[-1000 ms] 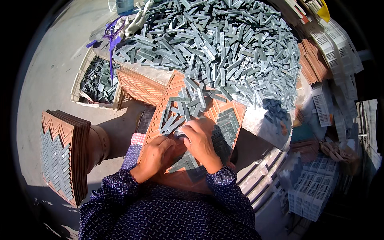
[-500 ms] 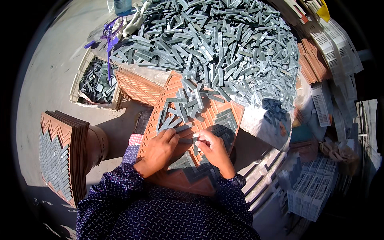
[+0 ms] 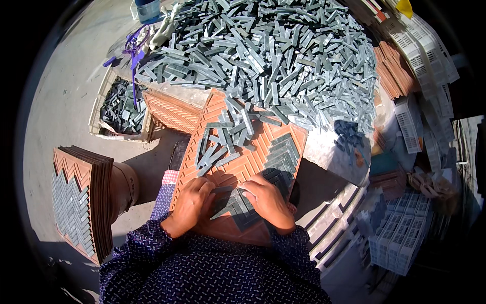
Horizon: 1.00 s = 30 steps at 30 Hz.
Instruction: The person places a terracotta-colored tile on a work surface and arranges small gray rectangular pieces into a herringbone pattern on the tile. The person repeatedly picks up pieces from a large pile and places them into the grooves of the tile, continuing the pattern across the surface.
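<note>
A terracotta-coloured tray with herringbone grooves (image 3: 202,121) lies tilted in front of me, partly filled with grey-green stone strips (image 3: 281,157). On its left side my left hand (image 3: 188,203) is closed, with a short stone strip (image 3: 223,189) sticking out from its fingertips. My right hand (image 3: 269,201) bends over the filled rows, its thumb and fingers closed on a strip set down at the tray's grooves; the fingers hide most of that strip. A small loose heap of strips (image 3: 230,126) rests on the tray's far part.
Beyond the tray spreads a large pile of stone strips (image 3: 273,55). At left are a crate of stone pieces (image 3: 121,106) and a stack of trays (image 3: 81,202), the top one partly filled. White perforated blocks (image 3: 400,233) and more brown trays (image 3: 395,68) stand at right.
My right hand has lowered its strip onto the tray, moving slightly nearer to me. My left hand has drawn back from the loose heap with a strip in its fingers.
</note>
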Each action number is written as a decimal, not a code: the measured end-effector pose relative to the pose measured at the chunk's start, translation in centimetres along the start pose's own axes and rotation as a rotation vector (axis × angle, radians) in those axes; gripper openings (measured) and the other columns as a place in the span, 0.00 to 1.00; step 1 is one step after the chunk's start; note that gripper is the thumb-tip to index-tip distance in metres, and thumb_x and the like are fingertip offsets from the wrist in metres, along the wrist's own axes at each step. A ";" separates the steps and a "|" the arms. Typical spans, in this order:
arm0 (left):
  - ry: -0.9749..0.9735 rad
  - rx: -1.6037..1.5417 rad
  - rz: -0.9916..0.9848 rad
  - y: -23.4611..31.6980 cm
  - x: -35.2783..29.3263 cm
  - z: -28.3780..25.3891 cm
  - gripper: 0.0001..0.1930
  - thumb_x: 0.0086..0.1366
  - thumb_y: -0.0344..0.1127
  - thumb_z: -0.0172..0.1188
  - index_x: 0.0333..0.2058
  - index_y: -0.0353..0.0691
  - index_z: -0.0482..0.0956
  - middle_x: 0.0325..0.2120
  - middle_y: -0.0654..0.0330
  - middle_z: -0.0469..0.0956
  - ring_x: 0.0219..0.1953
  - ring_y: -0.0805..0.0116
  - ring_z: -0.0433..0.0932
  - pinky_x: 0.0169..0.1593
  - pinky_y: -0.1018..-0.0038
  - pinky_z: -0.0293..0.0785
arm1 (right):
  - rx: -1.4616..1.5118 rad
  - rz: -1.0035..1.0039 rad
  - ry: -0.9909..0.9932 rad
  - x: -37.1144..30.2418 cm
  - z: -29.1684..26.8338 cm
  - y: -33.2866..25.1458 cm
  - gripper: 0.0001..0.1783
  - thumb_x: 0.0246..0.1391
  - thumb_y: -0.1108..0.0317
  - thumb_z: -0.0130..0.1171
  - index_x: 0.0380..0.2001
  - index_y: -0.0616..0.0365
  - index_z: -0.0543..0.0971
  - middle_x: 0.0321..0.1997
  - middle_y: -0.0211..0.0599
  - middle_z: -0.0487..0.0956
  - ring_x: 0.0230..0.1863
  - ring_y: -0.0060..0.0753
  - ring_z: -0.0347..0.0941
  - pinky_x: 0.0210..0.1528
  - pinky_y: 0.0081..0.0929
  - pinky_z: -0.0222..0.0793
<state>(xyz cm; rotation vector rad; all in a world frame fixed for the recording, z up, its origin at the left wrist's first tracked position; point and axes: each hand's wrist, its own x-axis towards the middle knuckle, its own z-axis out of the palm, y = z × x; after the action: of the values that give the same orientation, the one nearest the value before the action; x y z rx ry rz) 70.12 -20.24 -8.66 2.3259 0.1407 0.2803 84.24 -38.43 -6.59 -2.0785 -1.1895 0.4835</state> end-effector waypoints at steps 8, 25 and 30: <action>0.005 0.014 -0.002 0.9 0.1 1.3 0.11 0.54 0.27 0.60 0.37 0.35 0.74 0.35 0.51 0.75 0.37 0.50 0.75 0.40 0.62 0.74 | 0.074 0.069 0.229 -3.7 -0.4 0.4 0.11 0.49 0.78 0.60 0.39 0.63 0.78 0.35 0.44 0.80 0.35 0.42 0.78 0.38 0.31 0.73; -0.043 0.014 -0.041 2.7 0.2 1.8 0.12 0.56 0.24 0.55 0.41 0.33 0.75 0.36 0.50 0.75 0.33 0.49 0.77 0.37 0.63 0.76 | 0.148 0.113 0.255 -5.4 -0.5 0.8 0.09 0.51 0.76 0.59 0.38 0.63 0.78 0.35 0.46 0.79 0.37 0.47 0.77 0.40 0.34 0.73; -0.003 -0.006 -0.061 1.9 0.4 2.6 0.13 0.54 0.23 0.56 0.40 0.33 0.77 0.35 0.51 0.76 0.34 0.49 0.78 0.36 0.63 0.76 | 0.147 0.115 0.273 -5.6 -0.8 0.9 0.09 0.51 0.76 0.60 0.38 0.63 0.78 0.35 0.46 0.79 0.37 0.47 0.77 0.40 0.34 0.73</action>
<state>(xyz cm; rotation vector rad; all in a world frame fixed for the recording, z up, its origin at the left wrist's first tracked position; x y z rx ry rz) 71.23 -23.32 -8.98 2.3111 0.2083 0.2462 82.38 -43.84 -6.80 -2.0170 -0.8552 0.3160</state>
